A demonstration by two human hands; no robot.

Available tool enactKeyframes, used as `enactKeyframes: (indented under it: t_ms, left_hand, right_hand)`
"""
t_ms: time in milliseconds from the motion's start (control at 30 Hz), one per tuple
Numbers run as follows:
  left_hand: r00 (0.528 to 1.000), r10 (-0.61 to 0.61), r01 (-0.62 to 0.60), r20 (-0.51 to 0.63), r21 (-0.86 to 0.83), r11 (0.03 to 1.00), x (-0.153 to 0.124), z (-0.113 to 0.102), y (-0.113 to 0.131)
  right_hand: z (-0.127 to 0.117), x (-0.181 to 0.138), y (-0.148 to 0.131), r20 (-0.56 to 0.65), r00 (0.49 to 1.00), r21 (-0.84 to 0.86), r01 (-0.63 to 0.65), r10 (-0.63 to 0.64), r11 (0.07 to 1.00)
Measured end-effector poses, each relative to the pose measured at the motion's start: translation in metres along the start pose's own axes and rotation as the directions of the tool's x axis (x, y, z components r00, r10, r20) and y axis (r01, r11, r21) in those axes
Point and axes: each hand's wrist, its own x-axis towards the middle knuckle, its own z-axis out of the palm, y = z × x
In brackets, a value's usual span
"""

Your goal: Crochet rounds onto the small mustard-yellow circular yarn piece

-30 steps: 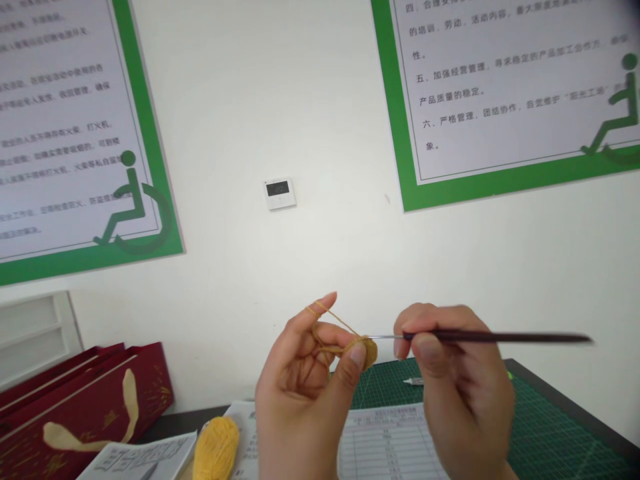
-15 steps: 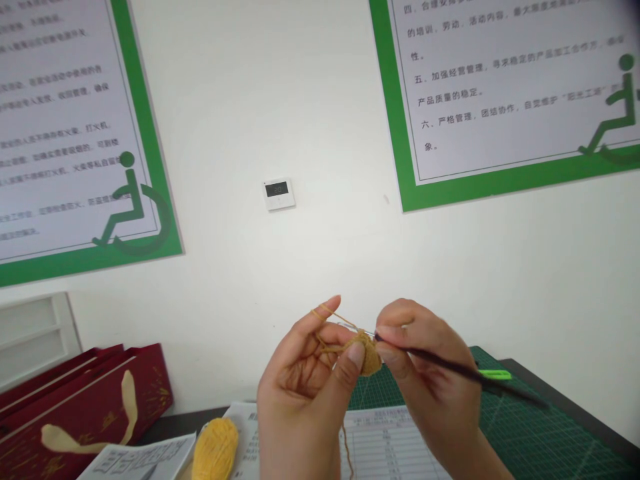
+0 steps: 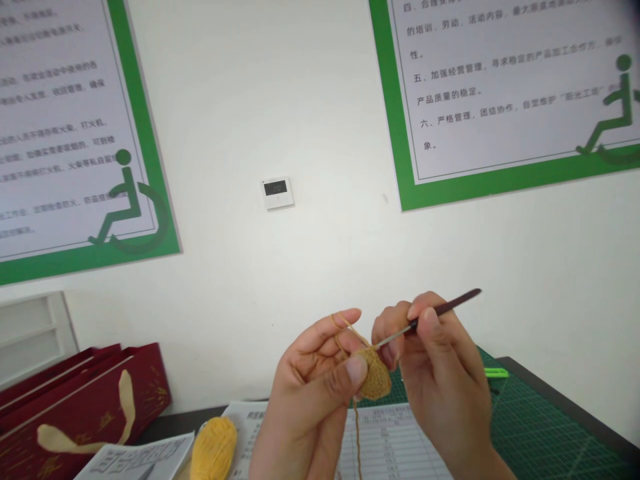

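My left hand (image 3: 315, 387) pinches a small rounded piece of mustard-yellow crochet work (image 3: 376, 379) between thumb and fingers. Yarn (image 3: 345, 322) loops over its raised index finger, and a strand hangs down below the piece. In my right hand (image 3: 440, 373) is a crochet hook (image 3: 457, 302) with a dark handle, gripped by thumb and fingers. Its metal shaft slants down left, and the tip meets the top edge of the crochet piece; the hook end itself is too small to make out.
A ball of yellow yarn (image 3: 214, 448) lies on the table at the left, by printed sheets (image 3: 395, 440). A green cutting mat (image 3: 545, 427) with a bright green tool (image 3: 496, 373) covers the right. Dark red gift bags (image 3: 90, 413) stand far left. A thermostat (image 3: 277, 193) hangs on the wall.
The crochet hook has swung from pointing down right to handle up right. My right hand has turned with it. The crochet piece sits slightly lower and shows more of its face.
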Motion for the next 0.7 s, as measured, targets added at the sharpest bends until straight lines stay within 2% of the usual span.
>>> enactKeyframes:
  t_ms: [67, 133, 167, 233, 300, 367, 533, 700]
  left_hand:
    - [0.999, 0.038, -0.037, -0.016, 0.04, 0.999, 0.0, 0.002, -0.001]
    - [0.99, 0.124, -0.118, -0.064, 0.094, 0.989, 0.001, 0.006, -0.002]
    - [0.982, 0.167, -0.156, -0.088, 0.121, 0.98, 0.001, 0.008, -0.003]
    - [0.967, 0.226, -0.206, -0.122, 0.159, 0.966, 0.001, 0.012, -0.005]
    - [0.963, 0.236, -0.213, -0.131, 0.173, 0.962, 0.001, 0.014, -0.005]
    - [0.958, 0.247, -0.221, -0.143, 0.175, 0.959, 0.001, 0.014, -0.005]
    - [0.958, 0.249, -0.223, -0.143, 0.176, 0.959, 0.001, 0.013, -0.002]
    - [0.957, 0.249, -0.22, -0.148, 0.187, 0.957, 0.001, 0.012, -0.001]
  right_hand:
    - [0.0, 0.004, -0.003, 0.029, 0.989, 0.064, -0.144, 0.143, 0.987]
    - [0.001, 0.005, -0.003, 0.026, 0.975, 0.07, -0.221, 0.22, 0.973]
    - [0.001, 0.005, -0.001, 0.012, 0.977, 0.044, -0.214, 0.213, 0.976]
    - [0.001, 0.003, 0.002, 0.0, 0.993, -0.042, -0.121, 0.121, 0.992]
    - [0.0, 0.0, 0.005, 0.024, 1.0, -0.116, -0.006, 0.009, 0.993]
    - [-0.001, -0.002, 0.006, 0.036, 0.998, -0.142, 0.051, -0.046, 0.988]
    - [-0.003, 0.001, 0.002, -0.021, 1.0, -0.166, 0.005, -0.008, 0.986]
    - [-0.01, 0.008, -0.001, 0.084, 0.995, -0.182, 0.06, -0.045, 0.981]
